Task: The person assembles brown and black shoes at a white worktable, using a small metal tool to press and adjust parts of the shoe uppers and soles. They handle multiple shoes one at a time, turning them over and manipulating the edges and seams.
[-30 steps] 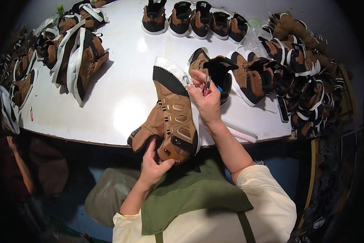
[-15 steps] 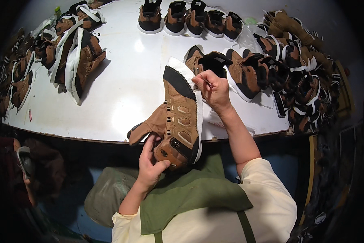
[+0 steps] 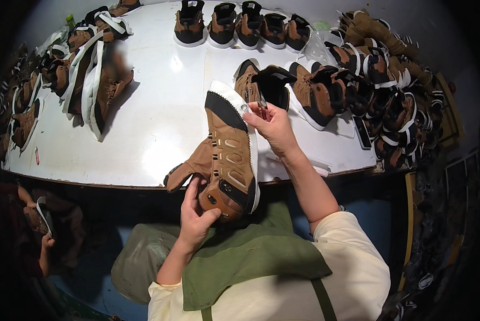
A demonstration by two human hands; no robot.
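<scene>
A brown and black shoe (image 3: 226, 142) stands nearly on end in front of me, toe up, its white sole edge (image 3: 254, 171) with a toothed stitch line turned to the right. My left hand (image 3: 197, 218) is closed round the heel, thumb on the outer side and fingers toward the opening. Beside the toe, my right hand (image 3: 273, 128) pinches a slim dark metal tool (image 3: 262, 106) whose exact kind I cannot make out. A small round glint shows at its fingertips against the white edge. The shoe's tongue hangs out to the left.
Finished-looking shoes (image 3: 249, 27) stand in a row at the table's (image 3: 160, 96) far edge. More shoes crowd the right (image 3: 331, 96) and left (image 3: 109, 85). A phone (image 3: 362, 132) lies at the right edge. Lower left, another person's hands hold a shoe (image 3: 38, 218).
My right hand has turned at the toe edge, and the dark tool now shows above its fingers. My left hand keeps its hold on the heel. The other person's shoe has come further into view.
</scene>
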